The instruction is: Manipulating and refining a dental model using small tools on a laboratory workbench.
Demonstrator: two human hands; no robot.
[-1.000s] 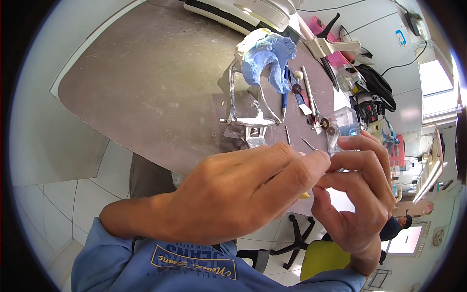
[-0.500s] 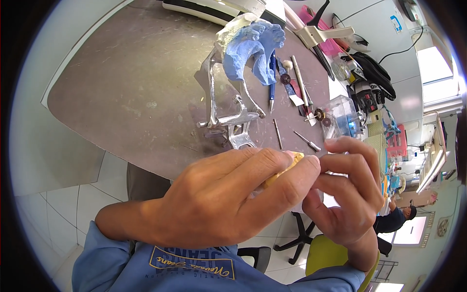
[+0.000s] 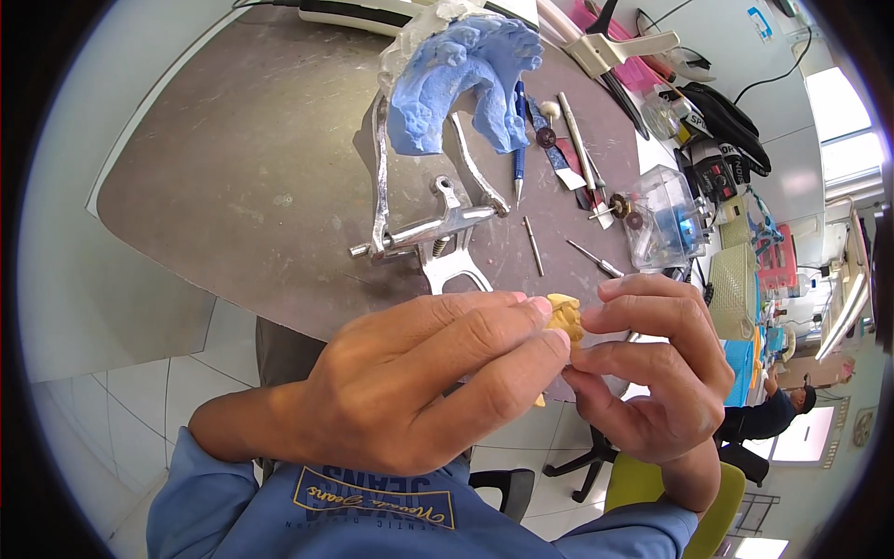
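A yellow dental cast (image 3: 565, 317) is pinched in the fingers of my left hand (image 3: 419, 382), which covers most of it. From the other side, my right hand (image 3: 656, 368) is closed with its fingertips against the cast's right edge; whether something small sits between them is hidden. Just beyond my hands stands a metal dental articulator (image 3: 419, 233) on the table. A blue dental cast (image 3: 424, 104) with a whitish plaster base (image 3: 396, 56) is mounted on its raised upper frame.
Right of the articulator lie a blue pencil-like tool (image 3: 519, 172), a silver handpiece (image 3: 575, 140), small burs (image 3: 533, 247) and a clear plastic box (image 3: 663, 214). The brown table (image 3: 233, 186) curves toward me. A green chair (image 3: 633, 484) is at lower right; another person (image 3: 765, 412) works farther off.
My right fingers have drawn slightly apart from the left hand, so more of the yellow cast shows between them. The whole view has shifted a little, with the articulator appearing larger.
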